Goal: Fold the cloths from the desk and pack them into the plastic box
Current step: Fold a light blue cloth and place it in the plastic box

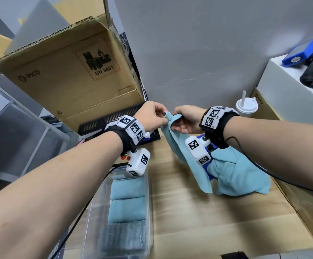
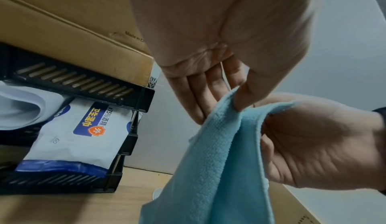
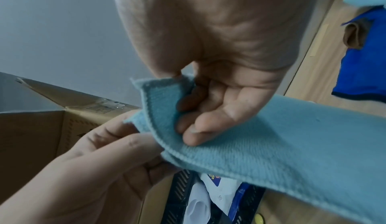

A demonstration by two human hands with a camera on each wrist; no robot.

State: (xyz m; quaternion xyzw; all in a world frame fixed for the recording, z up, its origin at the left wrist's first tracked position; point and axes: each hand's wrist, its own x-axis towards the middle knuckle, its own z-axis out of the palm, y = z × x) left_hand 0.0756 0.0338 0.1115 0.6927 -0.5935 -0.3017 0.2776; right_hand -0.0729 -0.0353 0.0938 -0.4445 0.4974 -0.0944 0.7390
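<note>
A light blue cloth (image 1: 195, 165) hangs from both hands over the wooden desk (image 1: 208, 221), its lower part heaped on the desk at the right. My left hand (image 1: 162, 115) pinches its top corner between thumb and fingertip (image 2: 238, 102). My right hand (image 1: 174, 121) grips the doubled edge of the cloth (image 3: 271, 153) right beside it, fingers (image 3: 200, 128) curled under the fabric. The clear plastic box (image 1: 149, 193) stands at the lower left of the desk. It holds two folded light blue cloths (image 1: 127, 187) and a folded grey one (image 1: 123, 238).
A dark blue cloth (image 3: 365, 70) lies under the heap. An open cardboard box (image 1: 73, 75) sits on a black tray (image 1: 114, 116) holding a wipes pack (image 2: 83, 131). A lidded cup with a straw (image 1: 246, 107), a white box (image 1: 286, 86) and another carton (image 1: 301, 202) line the right side.
</note>
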